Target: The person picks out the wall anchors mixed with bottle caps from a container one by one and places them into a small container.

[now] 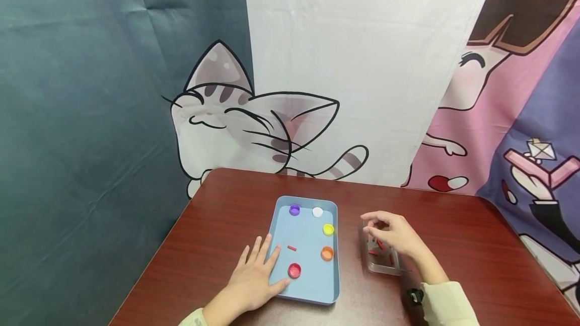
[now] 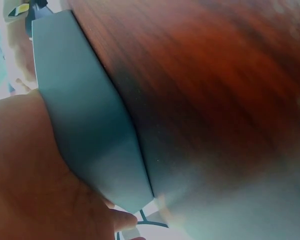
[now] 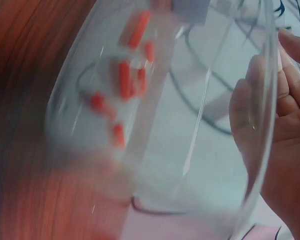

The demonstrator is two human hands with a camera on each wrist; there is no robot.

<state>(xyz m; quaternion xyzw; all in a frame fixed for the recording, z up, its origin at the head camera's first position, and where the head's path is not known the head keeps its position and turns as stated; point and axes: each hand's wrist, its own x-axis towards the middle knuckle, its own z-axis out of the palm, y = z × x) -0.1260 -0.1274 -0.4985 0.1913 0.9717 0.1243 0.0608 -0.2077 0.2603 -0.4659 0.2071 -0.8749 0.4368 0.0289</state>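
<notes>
My left hand [image 1: 254,278] lies with fingers spread over the left edge of a light blue tray [image 1: 312,286]. In the left wrist view, the tray's outer wall [image 2: 90,110] runs beside this hand. A small red stick [image 1: 292,248] lies in the tray above a red cap [image 1: 294,270]. My right hand [image 1: 394,233] is over a clear plastic box [image 1: 384,268], its thumb and index finger bent toward each other. Several red sticks [image 3: 124,80] lie inside the box. I cannot tell whether the right fingertips pinch anything.
Also in the tray are a purple cap [image 1: 294,210], a white cap [image 1: 317,212], a yellow cap [image 1: 328,229] and an orange cap [image 1: 327,253]. Tray and box stand apart on the brown table [image 1: 235,205]. Behind it hangs a cartoon-printed curtain [image 1: 362,64].
</notes>
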